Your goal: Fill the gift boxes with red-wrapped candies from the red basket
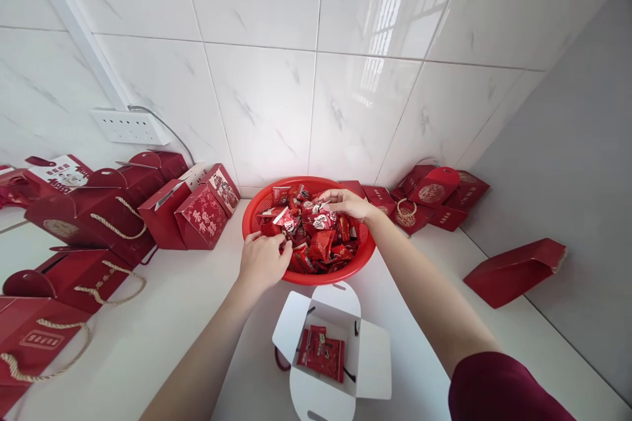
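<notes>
A red plastic basket [363, 263] stands against the tiled wall, heaped with small red-wrapped sweets [322, 245]. My right hand [348, 202] reaches over its far right side, thumb and fingers closed on a red and pink candy packet [323, 219]. At the basket's near left edge, my left hand [264, 258] lies over the rim with thumb and fingers apart, its fingertips beside a white and red packet [286, 219]. Just below the basket, a white-lined gift box [374, 358] stands with its flaps spread. Inside it lie flat red packets [323, 354].
Several red gift boxes with rope handles [93, 210] line the left side of the white table [197, 296]. More red boxes [432, 194] sit at the back right. A single red box [513, 273] leans near the grey right wall. A socket strip [129, 127] hangs on the tiles.
</notes>
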The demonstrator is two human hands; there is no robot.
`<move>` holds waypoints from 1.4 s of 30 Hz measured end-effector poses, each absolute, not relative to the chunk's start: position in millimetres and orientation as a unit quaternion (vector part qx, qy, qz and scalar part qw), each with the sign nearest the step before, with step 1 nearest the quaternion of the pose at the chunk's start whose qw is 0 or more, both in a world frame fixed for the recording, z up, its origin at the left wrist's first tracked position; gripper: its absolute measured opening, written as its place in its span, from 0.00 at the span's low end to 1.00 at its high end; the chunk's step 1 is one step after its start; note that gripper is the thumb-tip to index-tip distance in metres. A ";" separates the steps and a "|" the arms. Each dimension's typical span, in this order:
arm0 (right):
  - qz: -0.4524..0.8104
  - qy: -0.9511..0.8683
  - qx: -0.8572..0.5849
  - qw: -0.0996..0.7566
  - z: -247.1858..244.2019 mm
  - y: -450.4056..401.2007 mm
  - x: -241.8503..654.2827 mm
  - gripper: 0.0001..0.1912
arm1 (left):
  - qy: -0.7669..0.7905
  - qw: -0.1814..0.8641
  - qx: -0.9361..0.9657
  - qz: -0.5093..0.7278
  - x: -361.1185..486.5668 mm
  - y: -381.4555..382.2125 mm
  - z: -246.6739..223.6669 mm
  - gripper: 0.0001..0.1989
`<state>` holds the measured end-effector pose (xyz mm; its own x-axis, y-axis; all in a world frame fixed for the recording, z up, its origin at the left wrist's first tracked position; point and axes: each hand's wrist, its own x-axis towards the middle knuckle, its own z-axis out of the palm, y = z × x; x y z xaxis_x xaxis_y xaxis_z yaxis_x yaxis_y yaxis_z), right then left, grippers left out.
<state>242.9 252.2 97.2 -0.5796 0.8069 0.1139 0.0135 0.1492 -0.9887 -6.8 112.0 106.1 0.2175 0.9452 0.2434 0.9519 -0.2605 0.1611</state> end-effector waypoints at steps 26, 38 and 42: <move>0.428 -0.566 -0.318 0.629 101.6 147.3 219.1 0.14 | -0.614 0.019 -0.774 -0.152 -7.1 110.2 110.3 0.19; 0.311 -0.659 -0.493 0.475 92.0 118.5 243.3 0.09 | -0.631 0.001 -0.749 -0.202 -4.0 104.2 106.6 0.17; 0.291 -0.660 -0.496 0.483 94.5 107.9 254.5 0.17 | -0.638 -0.015 -0.730 -0.246 -2.1 102.6 107.6 0.17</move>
